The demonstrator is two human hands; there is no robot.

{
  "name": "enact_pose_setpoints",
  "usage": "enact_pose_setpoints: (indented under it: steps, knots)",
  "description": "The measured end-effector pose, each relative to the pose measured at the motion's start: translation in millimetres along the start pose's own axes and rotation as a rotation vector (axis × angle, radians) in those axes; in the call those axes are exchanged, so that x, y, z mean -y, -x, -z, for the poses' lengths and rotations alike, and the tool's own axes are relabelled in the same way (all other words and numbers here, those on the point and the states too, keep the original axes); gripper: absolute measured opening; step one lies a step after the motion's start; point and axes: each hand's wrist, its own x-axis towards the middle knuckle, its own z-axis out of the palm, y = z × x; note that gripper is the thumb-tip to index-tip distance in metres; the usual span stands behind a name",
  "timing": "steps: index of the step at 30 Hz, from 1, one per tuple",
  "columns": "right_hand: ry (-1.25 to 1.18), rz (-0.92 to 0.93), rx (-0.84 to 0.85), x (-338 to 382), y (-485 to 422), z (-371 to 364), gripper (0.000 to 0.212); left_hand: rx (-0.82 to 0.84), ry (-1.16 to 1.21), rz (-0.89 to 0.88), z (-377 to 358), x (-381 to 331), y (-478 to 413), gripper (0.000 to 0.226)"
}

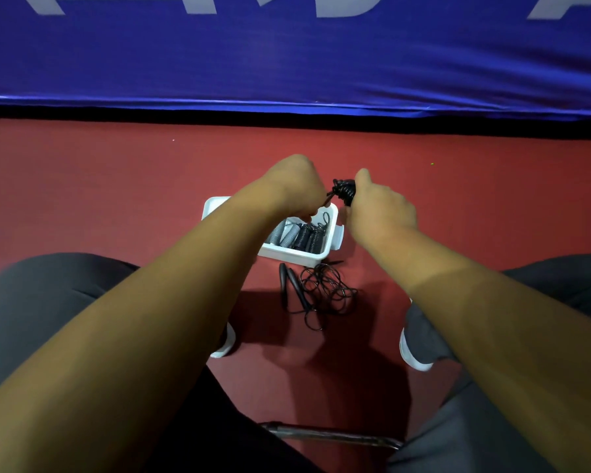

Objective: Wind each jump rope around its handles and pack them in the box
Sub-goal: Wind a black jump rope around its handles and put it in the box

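Observation:
My right hand (379,209) grips a black jump rope (344,191) wound in coils round its handles, held above the white box (333,238). My left hand (294,186) pinches the loose end of that rope just left of the coils. Inside the box lie several wound ropes, grey ones (284,235) on the left and black ones (309,238) on the right. A loose black jump rope (321,291) lies tangled on the red floor in front of the box, its two handles side by side at its left.
A blue banner (287,56) hangs along the far side of the red floor (116,186). My knees in dark trousers and white shoes (411,353) flank the loose rope. A metal chair bar (331,435) runs below.

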Motion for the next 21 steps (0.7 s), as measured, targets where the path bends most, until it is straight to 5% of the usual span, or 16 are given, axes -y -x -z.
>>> enact_pose_setpoints:
  steps: [7,14,21]
  knots:
    - [-0.337,0.011,0.209,-7.4,-9.9,-18.5,0.051,0.036,0.008,-0.010,-5.9,26.5,-9.5,0.017]
    - [-0.425,0.079,0.263,-1.6,-13.6,-13.6,0.039,0.029,0.494,0.037,-1.3,51.6,-18.6,0.013]
    - [-0.745,-0.093,0.334,3.3,-25.9,-21.1,0.025,-0.028,0.877,0.057,-0.4,45.4,-25.5,0.011]
